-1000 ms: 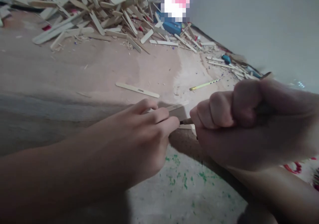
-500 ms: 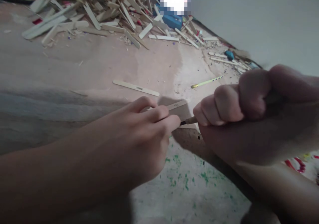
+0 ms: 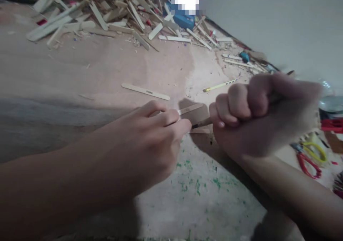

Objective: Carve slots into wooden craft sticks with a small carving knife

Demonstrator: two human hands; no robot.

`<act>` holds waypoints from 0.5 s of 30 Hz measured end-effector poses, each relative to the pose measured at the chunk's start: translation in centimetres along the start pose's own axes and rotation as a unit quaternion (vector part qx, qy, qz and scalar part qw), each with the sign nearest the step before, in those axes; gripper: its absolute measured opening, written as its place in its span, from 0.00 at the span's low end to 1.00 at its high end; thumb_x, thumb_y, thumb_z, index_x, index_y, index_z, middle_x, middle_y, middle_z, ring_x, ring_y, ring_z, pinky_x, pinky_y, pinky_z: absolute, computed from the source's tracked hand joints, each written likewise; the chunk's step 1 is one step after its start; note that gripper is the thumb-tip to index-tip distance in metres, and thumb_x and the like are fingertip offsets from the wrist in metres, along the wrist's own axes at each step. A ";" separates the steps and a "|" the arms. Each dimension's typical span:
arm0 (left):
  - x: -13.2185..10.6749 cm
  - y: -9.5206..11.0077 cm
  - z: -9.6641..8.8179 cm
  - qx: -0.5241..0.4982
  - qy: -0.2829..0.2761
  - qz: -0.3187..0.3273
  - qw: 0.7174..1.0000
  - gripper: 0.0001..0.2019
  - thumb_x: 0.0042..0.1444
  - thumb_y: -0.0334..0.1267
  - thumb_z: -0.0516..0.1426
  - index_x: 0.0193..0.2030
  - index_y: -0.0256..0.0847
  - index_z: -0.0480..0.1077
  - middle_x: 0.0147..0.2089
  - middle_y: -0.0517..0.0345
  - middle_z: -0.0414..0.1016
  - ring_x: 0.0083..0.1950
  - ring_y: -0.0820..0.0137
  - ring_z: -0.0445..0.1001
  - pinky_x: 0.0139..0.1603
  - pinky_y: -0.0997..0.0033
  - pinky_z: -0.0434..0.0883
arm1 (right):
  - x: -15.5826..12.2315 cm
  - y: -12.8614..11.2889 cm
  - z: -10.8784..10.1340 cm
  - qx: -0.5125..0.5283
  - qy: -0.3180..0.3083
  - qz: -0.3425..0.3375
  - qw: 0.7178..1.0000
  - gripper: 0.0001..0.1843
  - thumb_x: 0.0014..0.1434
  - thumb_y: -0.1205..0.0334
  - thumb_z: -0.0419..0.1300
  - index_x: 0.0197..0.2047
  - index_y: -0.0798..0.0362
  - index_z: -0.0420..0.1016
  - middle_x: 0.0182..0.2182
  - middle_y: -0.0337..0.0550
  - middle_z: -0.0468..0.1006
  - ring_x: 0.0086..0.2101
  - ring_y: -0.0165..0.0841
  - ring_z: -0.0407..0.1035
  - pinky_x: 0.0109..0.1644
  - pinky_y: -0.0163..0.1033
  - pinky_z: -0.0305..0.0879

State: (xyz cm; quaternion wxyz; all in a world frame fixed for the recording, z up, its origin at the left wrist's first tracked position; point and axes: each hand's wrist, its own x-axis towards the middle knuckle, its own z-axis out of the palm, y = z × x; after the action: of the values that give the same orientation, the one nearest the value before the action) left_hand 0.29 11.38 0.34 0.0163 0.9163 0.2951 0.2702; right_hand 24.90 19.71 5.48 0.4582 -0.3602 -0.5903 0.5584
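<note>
My left hand (image 3: 158, 137) is closed with its fingers bunched over a wooden craft stick (image 3: 191, 108) bearing small dark marks. A second craft stick (image 3: 200, 131) shows its end just below, partly under the fingers. My right hand (image 3: 241, 116) makes a fist around a thin wooden-handled tool (image 3: 205, 122); most of its handle is hidden in the palm. Its dark tip sits right by my left fingertips, and I cannot see whether it touches a stick. A loose craft stick (image 3: 146, 92) lies beyond my left hand.
A big heap of craft sticks (image 3: 112, 12) spreads along the far side. A blue object (image 3: 183, 20) stands by it. A pencil (image 3: 219, 85) lies beyond my right hand. Red-handled (image 3: 308, 166) and yellow-handled tools (image 3: 314, 151) lie at right, near a clear round container (image 3: 331, 103).
My right fist has drawn in a little to the left and looks smaller, uncovering the coloured handles and clear container at right. The view shifted slightly; my left hand keeps its hold.
</note>
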 end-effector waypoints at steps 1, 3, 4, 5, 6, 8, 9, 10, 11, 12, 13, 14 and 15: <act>0.0 0.0 0.0 0.009 -0.007 0.001 1.000 0.18 0.80 0.25 0.59 0.40 0.44 0.86 0.54 0.49 0.89 0.59 0.54 0.81 0.72 0.47 0.77 | 0.2 0.4 -0.3 0.002 0.005 -0.018 1.000 0.26 0.69 0.55 0.66 0.22 0.41 0.60 0.18 0.34 0.48 0.19 0.35 0.49 0.24 0.46 0.59; 0.1 -0.2 -0.1 0.020 -0.013 0.004 1.000 0.18 0.78 0.24 0.59 0.39 0.43 0.86 0.49 0.50 0.87 0.56 0.54 0.80 0.69 0.49 0.77 | 0.5 0.3 -1.2 -0.057 0.008 -0.053 0.997 0.22 0.70 0.57 0.65 0.22 0.42 0.74 0.20 0.40 0.64 0.25 0.38 0.65 0.32 0.47 0.70; 0.2 -0.2 -0.1 0.020 -0.014 0.009 1.000 0.18 0.77 0.23 0.59 0.39 0.43 0.86 0.47 0.51 0.85 0.53 0.55 0.78 0.67 0.49 0.77 | 0.5 -0.2 -1.8 -0.112 0.012 -0.063 0.992 0.22 0.72 0.58 0.65 0.23 0.43 0.79 0.23 0.43 0.72 0.29 0.39 0.72 0.38 0.47 0.74; 0.3 -0.3 -0.1 0.020 -0.017 0.013 1.000 0.16 0.76 0.24 0.61 0.39 0.43 0.87 0.46 0.52 0.84 0.51 0.56 0.78 0.64 0.49 0.76 | 0.5 -1.1 -2.4 -0.167 0.006 -0.066 0.984 0.22 0.74 0.59 0.66 0.26 0.45 0.85 0.28 0.46 0.80 0.34 0.40 0.78 0.41 0.47 0.75; 0.4 -0.4 -0.1 0.019 -0.019 0.019 0.999 0.15 0.74 0.24 0.62 0.40 0.42 0.88 0.45 0.53 0.83 0.49 0.56 0.77 0.62 0.48 0.76 | 0.4 -2.2 -3.0 -0.207 -0.008 -0.045 0.977 0.20 0.75 0.62 0.69 0.28 0.46 0.88 0.30 0.45 0.84 0.31 0.37 0.77 0.37 0.45 0.70; 0.6 -0.5 -0.2 0.023 -0.022 0.027 0.999 0.11 0.71 0.25 0.65 0.43 0.41 0.90 0.44 0.53 0.82 0.47 0.56 0.77 0.60 0.46 0.77 | 0.4 -4.7 -4.0 -0.357 -0.095 0.054 0.928 0.23 0.84 0.53 0.67 0.34 0.45 0.91 0.20 0.36 0.73 0.21 0.32 0.66 0.26 0.43 0.58; 0.7 -0.5 -0.4 0.027 -0.024 0.030 0.999 0.10 0.71 0.26 0.67 0.42 0.41 0.90 0.44 0.53 0.83 0.46 0.55 0.78 0.59 0.46 0.77 | 0.6 -5.9 -4.3 -0.379 -0.120 0.069 0.915 0.23 0.83 0.48 0.72 0.35 0.46 0.92 0.18 0.35 0.71 0.19 0.31 0.64 0.24 0.43 0.53; 0.9 -0.6 -0.5 0.030 -0.027 0.033 0.999 0.09 0.70 0.26 0.68 0.41 0.41 0.90 0.44 0.53 0.83 0.46 0.55 0.78 0.57 0.46 0.77 | 0.8 -6.9 -4.6 -0.411 -0.162 0.087 0.893 0.25 0.82 0.43 0.76 0.33 0.47 0.92 0.18 0.35 0.71 0.18 0.29 0.61 0.23 0.42 0.51; 1.0 -0.7 -0.7 0.032 -0.027 0.038 0.998 0.09 0.69 0.26 0.70 0.39 0.41 0.89 0.43 0.53 0.83 0.45 0.55 0.79 0.56 0.46 0.78 | 1.1 -7.6 -4.7 -0.429 -0.207 0.095 0.874 0.26 0.80 0.40 0.78 0.34 0.47 0.94 0.17 0.34 0.71 0.18 0.28 0.59 0.22 0.42 0.49; 1.2 -0.7 -0.9 0.031 -0.030 0.044 0.998 0.09 0.69 0.26 0.71 0.37 0.41 0.89 0.43 0.53 0.83 0.45 0.55 0.79 0.55 0.46 0.78 | 1.4 -8.1 -4.9 -0.439 -0.248 0.100 0.858 0.24 0.79 0.40 0.79 0.36 0.48 0.96 0.17 0.34 0.72 0.17 0.27 0.57 0.21 0.41 0.48; 1.3 -0.8 -1.1 0.028 -0.035 0.050 0.998 0.09 0.70 0.26 0.71 0.37 0.41 0.89 0.43 0.53 0.84 0.45 0.54 0.80 0.54 0.46 0.79 | 1.8 -8.4 -4.9 -0.449 -0.287 0.102 0.840 0.22 0.80 0.42 0.78 0.38 0.47 0.98 0.17 0.34 0.73 0.16 0.26 0.56 0.20 0.41 0.47; 1.3 -0.8 -1.2 0.026 -0.038 0.054 0.997 0.08 0.70 0.27 0.71 0.38 0.40 0.89 0.44 0.52 0.85 0.46 0.54 0.81 0.54 0.46 0.80 | 2.3 -8.4 -5.0 -0.453 -0.321 0.099 0.826 0.19 0.80 0.45 0.76 0.40 0.46 1.00 0.17 0.33 0.73 0.15 0.25 0.56 0.20 0.41 0.46; 1.4 -0.8 -1.2 0.024 -0.042 0.055 0.997 0.07 0.71 0.28 0.71 0.40 0.39 0.91 0.45 0.51 0.86 0.46 0.53 0.82 0.54 0.45 0.80 | 2.7 -8.3 -5.1 -0.454 -0.349 0.097 0.814 0.17 0.81 0.50 0.73 0.42 0.46 1.01 0.17 0.32 0.74 0.15 0.25 0.57 0.20 0.41 0.47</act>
State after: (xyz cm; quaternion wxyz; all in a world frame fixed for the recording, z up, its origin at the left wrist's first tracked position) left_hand 0.17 12.66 1.86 -0.0087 0.9419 0.2494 0.2249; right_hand 29.53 22.94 13.89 -0.0507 -0.3638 -0.8589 0.3569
